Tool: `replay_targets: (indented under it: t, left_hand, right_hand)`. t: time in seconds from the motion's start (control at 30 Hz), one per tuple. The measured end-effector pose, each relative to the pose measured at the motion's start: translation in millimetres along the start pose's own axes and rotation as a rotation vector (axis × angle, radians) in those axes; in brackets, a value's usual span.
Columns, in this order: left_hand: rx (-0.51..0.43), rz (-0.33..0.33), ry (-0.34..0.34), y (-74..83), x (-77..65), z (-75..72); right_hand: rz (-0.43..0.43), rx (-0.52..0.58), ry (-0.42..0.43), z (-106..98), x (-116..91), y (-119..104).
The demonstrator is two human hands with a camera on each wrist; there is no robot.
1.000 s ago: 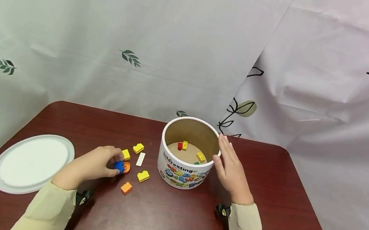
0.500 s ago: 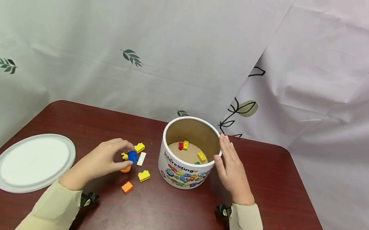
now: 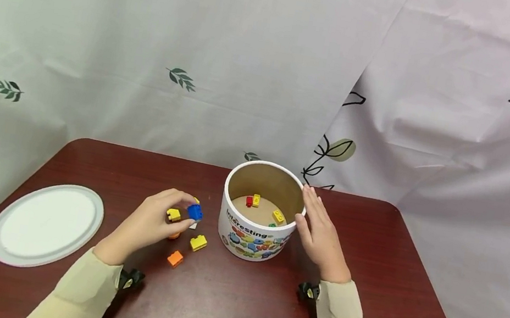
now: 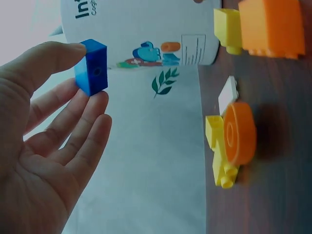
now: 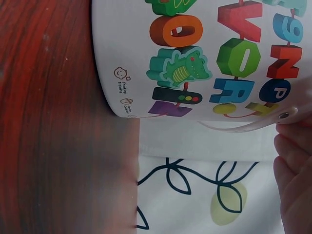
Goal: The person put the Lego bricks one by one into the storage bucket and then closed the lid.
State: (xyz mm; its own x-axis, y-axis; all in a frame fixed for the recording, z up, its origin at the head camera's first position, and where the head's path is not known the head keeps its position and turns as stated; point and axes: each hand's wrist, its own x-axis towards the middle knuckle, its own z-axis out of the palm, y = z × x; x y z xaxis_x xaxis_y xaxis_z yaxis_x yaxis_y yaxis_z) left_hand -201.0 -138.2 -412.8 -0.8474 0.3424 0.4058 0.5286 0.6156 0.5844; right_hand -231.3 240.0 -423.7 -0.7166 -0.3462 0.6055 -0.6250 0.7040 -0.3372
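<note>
Dark red-brown wood-look table (image 3: 232, 303), everything carried on it. White cylindrical container with colourful printed letters (image 3: 247, 242) stood upright near the far edge, top uncovered. Flat white round disc (image 3: 46, 225), probably its lid, laid well apart at the left.

Container's rim touched by the right hand (image 3: 322, 242): fingers straight, nothing gripped. 1 glossy blue plastic block (image 3: 195, 212) pinched by the left hand (image 3: 154, 226), thumb against fingertips, held above the table, outside the container.

Loose on the table, 6 seen: 1 orange round plastic piece (image 4: 247, 134), 3 knobbed yellow plastic blocks (image 3: 198, 243), 1 orange rectangular plastic block (image 3: 175, 259), 1 thin white flat strip (image 4: 227, 95).

Inside the container, 4 seen: 2 small yellow blocks (image 3: 278, 217), 1 small red block (image 3: 249, 201), 1 green piece (image 3: 272, 225), mostly hidden by the wall.

Status, as judged: partway. 4 placed inside, 1 held, 6 left outside, disc not fitted.
</note>
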Motion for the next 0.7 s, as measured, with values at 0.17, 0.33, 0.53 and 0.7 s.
replay_targets:
  t: [0.17, 0.33, 0.53, 0.7]
  left_hand:
    - [0.002, 0.044, 0.026, 4.9, 6.3, 1.3]
    - [-0.010, 0.069, 0.055, 15.2, 17.5, -1.5]
    - [-0.053, 0.117, 0.091, 30.0, 35.1, -5.8]
    - [-0.094, 0.148, 0.093, 43.6, 49.3, -6.9]
  right_hand:
    - [0.002, -0.004, -0.004, 1, -1, -1]
    - [0.003, -0.008, -0.002, 1, -1, 0]
    - [0.001, -0.009, 0.000, 0, 0, 0]
    - [0.002, -0.009, 0.002, 0, 0, -1]
